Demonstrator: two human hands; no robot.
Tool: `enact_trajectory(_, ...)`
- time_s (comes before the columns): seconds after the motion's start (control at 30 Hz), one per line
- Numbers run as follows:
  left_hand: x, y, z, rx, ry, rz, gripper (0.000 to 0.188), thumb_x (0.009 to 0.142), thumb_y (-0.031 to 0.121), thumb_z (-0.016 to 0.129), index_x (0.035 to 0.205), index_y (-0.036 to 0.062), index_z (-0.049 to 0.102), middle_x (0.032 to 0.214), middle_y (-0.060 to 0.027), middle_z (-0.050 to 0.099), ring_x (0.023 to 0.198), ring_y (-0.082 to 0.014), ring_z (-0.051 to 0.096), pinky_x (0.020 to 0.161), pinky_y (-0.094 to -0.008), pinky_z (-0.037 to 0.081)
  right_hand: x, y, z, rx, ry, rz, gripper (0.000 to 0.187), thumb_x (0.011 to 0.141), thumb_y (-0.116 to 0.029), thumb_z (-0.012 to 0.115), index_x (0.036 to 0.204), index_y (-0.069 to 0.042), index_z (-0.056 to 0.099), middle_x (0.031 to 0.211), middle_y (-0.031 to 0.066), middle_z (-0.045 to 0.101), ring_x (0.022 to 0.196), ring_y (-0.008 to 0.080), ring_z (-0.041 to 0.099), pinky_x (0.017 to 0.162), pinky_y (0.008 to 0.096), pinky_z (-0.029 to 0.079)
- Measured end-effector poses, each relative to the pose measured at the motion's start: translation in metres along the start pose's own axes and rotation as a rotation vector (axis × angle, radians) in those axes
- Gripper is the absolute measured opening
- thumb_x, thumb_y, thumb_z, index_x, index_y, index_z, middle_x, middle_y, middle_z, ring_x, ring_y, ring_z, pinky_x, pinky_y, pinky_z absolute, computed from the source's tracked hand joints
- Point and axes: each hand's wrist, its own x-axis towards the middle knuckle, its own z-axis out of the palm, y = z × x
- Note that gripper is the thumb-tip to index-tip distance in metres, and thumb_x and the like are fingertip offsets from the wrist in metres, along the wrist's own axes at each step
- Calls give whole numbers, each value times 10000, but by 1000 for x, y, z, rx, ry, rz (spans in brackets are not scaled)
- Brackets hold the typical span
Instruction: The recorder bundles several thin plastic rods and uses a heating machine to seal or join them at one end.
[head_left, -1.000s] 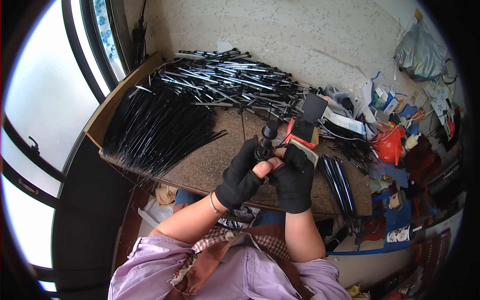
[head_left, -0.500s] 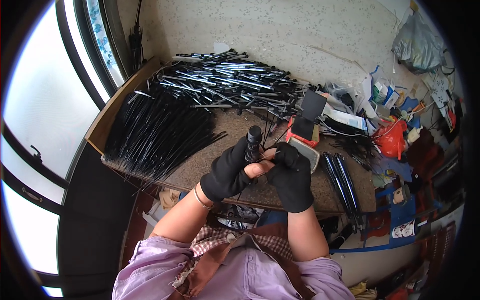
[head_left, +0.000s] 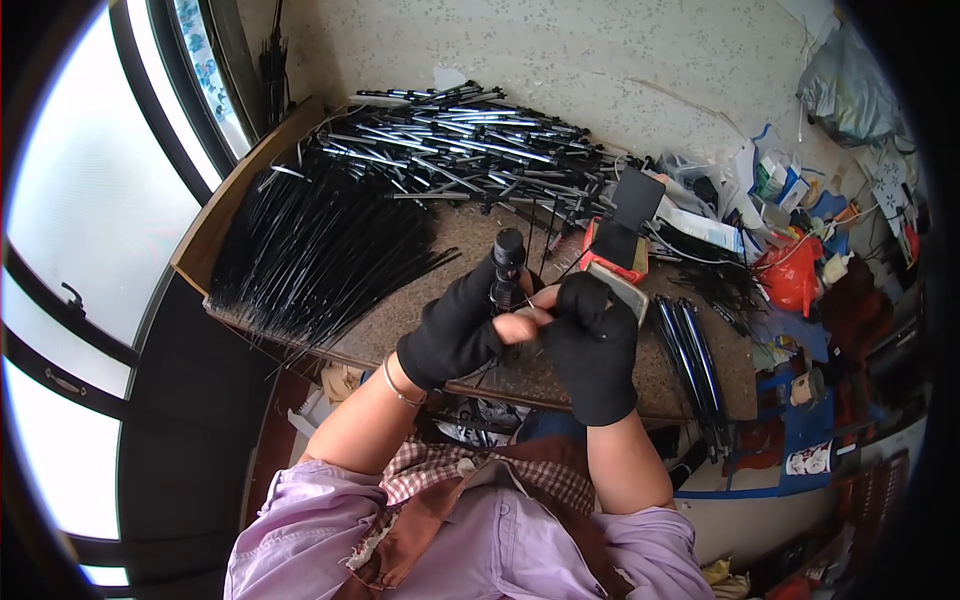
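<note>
My left hand (head_left: 452, 332), in a black fingerless glove, is closed around a black umbrella shaft (head_left: 508, 262). The shaft stands upright with its round ribbed end toward me, and thin dark ribs stick out around it. Close beside it on the right, my right hand (head_left: 597, 350), gloved alike, has its fingers bent in a pinch. A thin wire (head_left: 531, 306) shows at its fingertips, next to the shaft. The left thumb reaches across to the right fingers. The glove hides the lower part of the shaft.
Black umbrella ribs (head_left: 330, 240) lie in a thick bundle at left; silver-and-black shafts (head_left: 470, 140) are heaped behind. A red box (head_left: 622, 262) with a black pad stands right of my hands. Several finished-looking shafts (head_left: 692, 365) lie on the table's right. A wooden board (head_left: 235, 200) edges the left.
The view has shifted slightly. My right hand has moved a little to the right, away from the left. The left hand keeps its hold on the umbrella shaft, and its thumb has shifted.
</note>
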Motion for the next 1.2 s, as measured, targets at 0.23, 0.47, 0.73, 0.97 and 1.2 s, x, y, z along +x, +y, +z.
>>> enact_trajectory(0.23, 9, 8, 5, -10, -248, -252, 258, 774, 105, 681, 993, 16, 579, 738, -46, 606, 688, -130, 581, 652, -277, 466, 3, -21, -16, -123, -50, 95, 308, 619, -111, 758, 865, -49, 583, 766, 77, 563, 690, 185, 546, 623, 277, 436)
enact_trajectory(0.47, 1, -3, 20, -116, -27, -276, 219, 755, 50, 676, 955, 15, 596, 780, -55, 612, 701, -126, 574, 629, -251, 453, 0, -51, -23, -1025, 198, -726, 370, 666, -240, 739, 981, -105, 599, 832, 73, 545, 856, 246, 520, 669, 352, 433)
enact_trajectory(0.73, 14, 31, 25, 109, 173, -140, 384, 744, 65, 684, 1094, -7, 544, 860, -40, 587, 778, -97, 546, 673, -210, 437, -25, -29, -31, -770, -177, -487, 566, 692, -159, 691, 1217, -91, 491, 981, 100, 593, 949, 287, 539, 798, 346, 434)
enact_trajectory(0.97, 4, 42, -19, -219, 393, -428, 526, 719, 210, 715, 1153, -17, 524, 799, -43, 596, 693, -85, 534, 614, -193, 431, -104, 81, -86, -1159, -97, 93, 700, 669, -183, 686, 1302, -88, 402, 1192, 175, 486, 1098, 349, 460, 897, 378, 399)
enact_trajectory(1.2, 7, 14, -13, -95, -18, -392, 670, 636, 224, 802, 1217, 66, 507, 632, 17, 535, 588, -60, 491, 570, -219, 394, -132, 99, -70, -961, -417, 556, 495, 692, -220, 671, 1127, -67, 490, 1105, 170, 486, 999, 310, 481, 850, 387, 410)
